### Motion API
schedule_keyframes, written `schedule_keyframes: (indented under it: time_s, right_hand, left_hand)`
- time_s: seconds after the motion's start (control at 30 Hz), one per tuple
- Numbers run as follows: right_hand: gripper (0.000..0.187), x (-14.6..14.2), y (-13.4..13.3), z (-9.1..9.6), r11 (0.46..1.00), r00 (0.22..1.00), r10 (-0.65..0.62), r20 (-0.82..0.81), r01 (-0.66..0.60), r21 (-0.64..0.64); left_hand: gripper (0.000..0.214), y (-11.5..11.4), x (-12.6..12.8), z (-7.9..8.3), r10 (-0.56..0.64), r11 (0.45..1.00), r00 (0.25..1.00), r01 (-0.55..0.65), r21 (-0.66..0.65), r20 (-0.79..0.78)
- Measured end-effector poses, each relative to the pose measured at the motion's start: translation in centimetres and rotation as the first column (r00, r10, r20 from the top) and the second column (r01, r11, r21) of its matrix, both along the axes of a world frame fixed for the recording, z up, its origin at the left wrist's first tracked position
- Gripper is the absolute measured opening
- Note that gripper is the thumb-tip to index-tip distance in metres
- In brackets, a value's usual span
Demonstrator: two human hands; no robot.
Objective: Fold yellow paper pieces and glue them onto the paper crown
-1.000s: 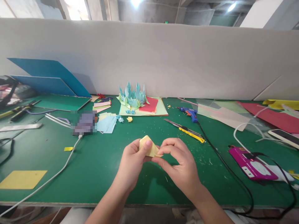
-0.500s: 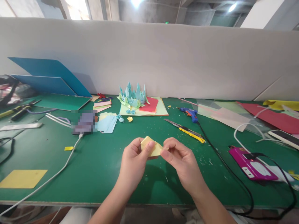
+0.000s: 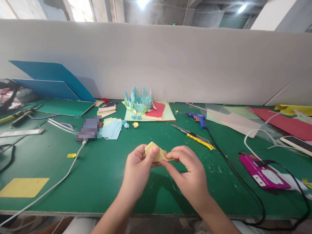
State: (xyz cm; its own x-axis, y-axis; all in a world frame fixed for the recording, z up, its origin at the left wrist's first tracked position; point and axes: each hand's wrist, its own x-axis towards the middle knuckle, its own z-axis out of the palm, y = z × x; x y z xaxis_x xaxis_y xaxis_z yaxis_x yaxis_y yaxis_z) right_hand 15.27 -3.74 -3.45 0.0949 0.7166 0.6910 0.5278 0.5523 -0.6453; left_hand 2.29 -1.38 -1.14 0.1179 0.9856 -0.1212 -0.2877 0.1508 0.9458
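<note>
So both hands are up just above the green counter (image 3: 102, 175), close together, and both are clamped on a small folded yellow paper (image 3: 156, 152). The left hand (image 3: 137, 170) has its thumb pressed flat on top of the fold with the fingers curled underneath. The right hand (image 3: 188, 177) pinches the paper's right-hand tip between thumb and forefinger, and the rest of its fingers are tucked in. The knuckles of the two hands are nearly touching.

Using the spiky blue-green paper model (image 3: 138, 101) at the back of the counter as the reference point: the yellow paper is held well in front of it, slightly to its right and much closer to the person. The model sits on a pale green sheet, with a red sheet (image 3: 156, 110) touching it on the right. Just in front and left of the model is a stack of light blue slips (image 3: 111, 129). To the model's right is a blue glue gun (image 3: 198, 117), and a yellow utility knife (image 3: 195, 136) lies in front-right of the model, blade out, between it and the right hand. Far right and forward of the model is a magenta gadget (image 3: 262, 172) with a black cable plugged in. Far left and way forward of it, a flat yellow sheet (image 3: 23, 187) lies near the counter's front edge, with a white cable (image 3: 60, 180) running between that sheet and the hands.
</note>
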Motion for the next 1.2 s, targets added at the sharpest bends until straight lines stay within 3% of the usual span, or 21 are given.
schedule_keyframes:
  time_s: [0.23,0.5,0.67,0.73,0.93,1.2]
  right_hand:
    - [0.014,-0.06,-0.28,0.28,0.992,0.988,0.071,-0.135,-0.084,-0.094]
    - [0.011,0.08,-0.29,0.2,0.997,0.999,0.015,0.03,-0.017,0.078]
    - [0.016,-0.03,-0.32,0.27,0.999,1.0,0.026,0.006,-0.026,0.039]
    - [0.018,0.01,-0.31,0.33,0.999,0.999,0.045,-0.006,-0.045,0.025]
    - [0.013,0.21,-0.17,0.2,1.0,0.998,0.011,-0.065,-0.011,0.009]
    - [0.012,0.38,-0.05,0.19,0.999,0.998,-0.032,-0.056,0.032,0.008]
  left_hand:
    - [0.036,-0.04,0.22,0.07,-0.013,0.999,1.0,0.013,0.038,-0.004]
    - [0.038,0.03,0.26,-0.06,0.01,0.999,1.0,-0.01,0.048,-0.001]
    - [0.037,-0.47,0.49,-0.05,0.116,0.978,0.993,-0.108,0.177,-0.035]
    - [0.03,-0.62,0.5,-0.11,0.11,0.976,0.992,-0.096,0.197,-0.063]
    - [0.022,-0.45,0.33,-0.12,-0.014,0.982,0.997,0.028,0.187,-0.077]
    - [0.023,-0.38,0.18,0.14,0.027,0.995,0.994,-0.017,0.094,-0.104]
